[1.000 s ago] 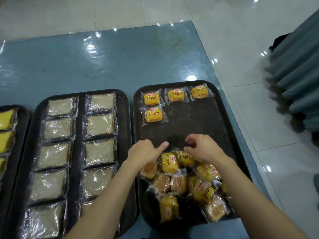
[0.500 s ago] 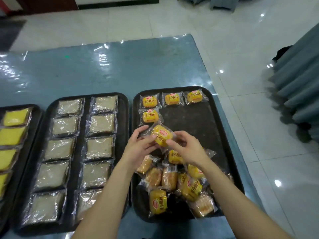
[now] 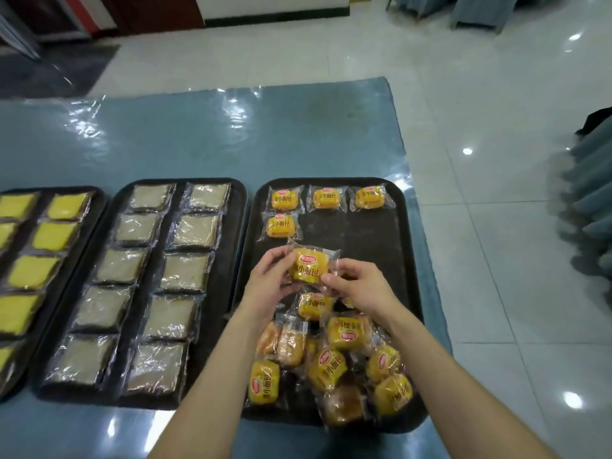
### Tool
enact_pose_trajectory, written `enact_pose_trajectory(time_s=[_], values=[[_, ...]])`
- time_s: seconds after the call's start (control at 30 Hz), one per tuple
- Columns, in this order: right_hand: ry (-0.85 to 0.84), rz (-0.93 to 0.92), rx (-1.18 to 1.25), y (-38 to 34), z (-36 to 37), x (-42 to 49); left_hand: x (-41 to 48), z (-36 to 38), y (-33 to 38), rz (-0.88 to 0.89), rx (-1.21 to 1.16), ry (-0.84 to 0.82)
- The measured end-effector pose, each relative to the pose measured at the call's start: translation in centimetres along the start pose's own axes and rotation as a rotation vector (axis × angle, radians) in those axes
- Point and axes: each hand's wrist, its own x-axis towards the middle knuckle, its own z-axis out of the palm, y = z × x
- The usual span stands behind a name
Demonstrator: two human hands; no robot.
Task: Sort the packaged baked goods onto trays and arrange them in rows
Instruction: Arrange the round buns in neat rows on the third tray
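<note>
Nearest, below the fingers, a loose heap of yellow bread packets [image 3: 331, 369] is piled on the near end of a dark tray [image 3: 377, 246], with some packets turned face down. Just above the heap, one bread packet [image 3: 309, 267] is held off the tray between both hands. Its left edge is pinched by the curled fingers and thumb of the left hand [image 3: 268, 286], and its lower right corner is gripped by the fingertips of the right hand [image 3: 359, 288]. Its printed face is turned up. Just beyond the left hand's fingers, a single packet [image 3: 280, 225] is laid flat at the tray's left side, and farther on a row of three packets [image 3: 326, 197] is lined along the far rim. To the left of the fingers, a second tray [image 3: 233, 226] is filled with two columns of pale wrapped slices [image 3: 195, 230]. A third tray [image 3: 97, 207] with yellow wrapped cakes [image 3: 54, 230] is seen beyond it. All trays are set on a blue covered table [image 3: 231, 134].
</note>
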Motion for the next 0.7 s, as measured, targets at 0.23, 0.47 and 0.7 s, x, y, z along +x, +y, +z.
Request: enact_pose_trajectory(time_s=[0.23,0.47,0.7], values=[[0.031,-0.012,-0.144,0.1,-1.3,3.1,3.5,0.4,0.6,-0.061,0.052,0.148],[0.088,0.002,-0.178,1.4,-2.4,6.2,8.7,1.8,-0.1,0.028,0.286,0.263],[0.132,0.049,-0.191,2.7,-3.2,8.7,10.6,1.6,-0.7,0.111,0.470,0.275]])
